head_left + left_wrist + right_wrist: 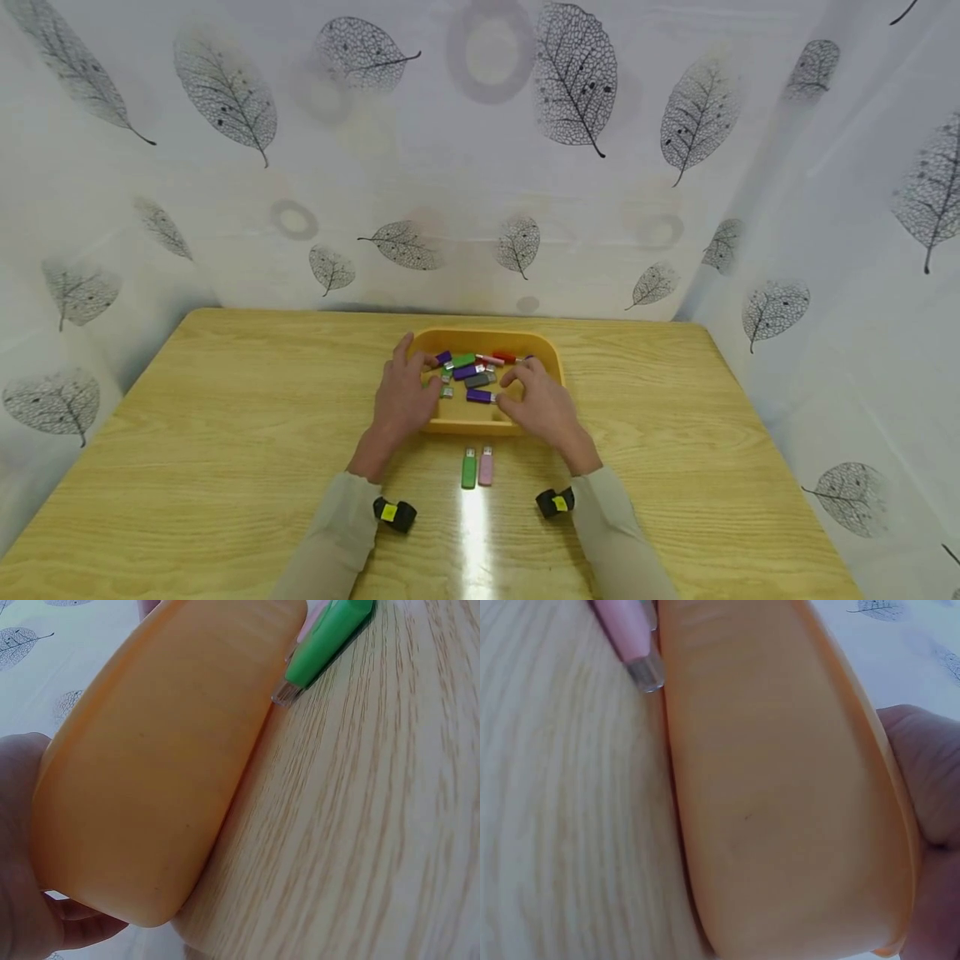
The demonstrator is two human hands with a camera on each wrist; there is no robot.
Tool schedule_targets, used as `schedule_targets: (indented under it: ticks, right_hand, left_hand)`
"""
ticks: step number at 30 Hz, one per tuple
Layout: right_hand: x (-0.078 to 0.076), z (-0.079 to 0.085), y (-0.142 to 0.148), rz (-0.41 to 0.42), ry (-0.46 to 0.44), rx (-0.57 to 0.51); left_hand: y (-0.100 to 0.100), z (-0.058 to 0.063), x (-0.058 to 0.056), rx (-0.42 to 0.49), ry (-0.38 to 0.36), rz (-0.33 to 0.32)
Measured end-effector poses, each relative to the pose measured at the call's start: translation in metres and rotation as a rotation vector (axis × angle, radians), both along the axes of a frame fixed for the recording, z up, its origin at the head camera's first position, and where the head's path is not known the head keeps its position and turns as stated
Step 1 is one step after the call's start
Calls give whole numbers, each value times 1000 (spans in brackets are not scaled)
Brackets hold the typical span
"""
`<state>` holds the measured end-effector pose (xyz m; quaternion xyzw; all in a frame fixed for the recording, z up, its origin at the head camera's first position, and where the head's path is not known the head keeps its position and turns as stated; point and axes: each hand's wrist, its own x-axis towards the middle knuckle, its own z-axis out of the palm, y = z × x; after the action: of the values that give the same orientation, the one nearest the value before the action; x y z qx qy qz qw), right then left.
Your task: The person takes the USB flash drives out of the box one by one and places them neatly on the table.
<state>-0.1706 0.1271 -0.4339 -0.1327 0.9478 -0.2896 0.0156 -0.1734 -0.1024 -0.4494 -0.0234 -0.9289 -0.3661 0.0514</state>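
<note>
Both hands reach over the rim of a yellow-orange plastic tray (480, 427) holding several USB flash drives. At the tray's left side is my left hand (405, 396), its thumb and forefinger apart beside green drives, partly hidden by the thumb. A purple flash drive (444, 357) lies by its forefinger. Over the right side, my right hand (543, 404) has thumb and forefinger spread, with the thumb tip close to the metal plug of another purple flash drive (477, 397); contact cannot be made out. Beyond lie a grey drive (477, 381) and a red drive (504, 357).
In front of the tray, a green flash drive (468, 471) and a pink flash drive (486, 468) lie side by side, plugs toward the tray. The wooden table (247, 433) runs back to a leaf-patterned curtain (450, 167). Each wrist bears a black strap.
</note>
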Motion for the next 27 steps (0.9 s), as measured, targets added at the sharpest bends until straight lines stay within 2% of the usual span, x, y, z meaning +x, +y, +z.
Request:
schedule_targets:
  ticks: [7, 12, 14, 17, 23, 27]
  right_hand:
    - [-9, 8, -3, 27, -73, -54]
    - [-20, 13, -1, 25, -3, -41]
    - [-25, 11, 0, 11, 40, 10]
    - [-30, 6, 0, 4, 58, 99]
    - [-34, -2, -4, 43, 50, 383]
    - [-33, -4, -8, 63, 43, 444]
  left_hand:
    - [-3, 2, 2, 5, -8, 9]
    - [-1, 0, 2, 10, -1, 19]
    - [1, -1, 2, 5, 2, 23]
    - [2, -3, 3, 2, 5, 22]
    - [3, -1, 2, 10, 12, 13]
    - [2, 1, 1, -5, -1, 26]
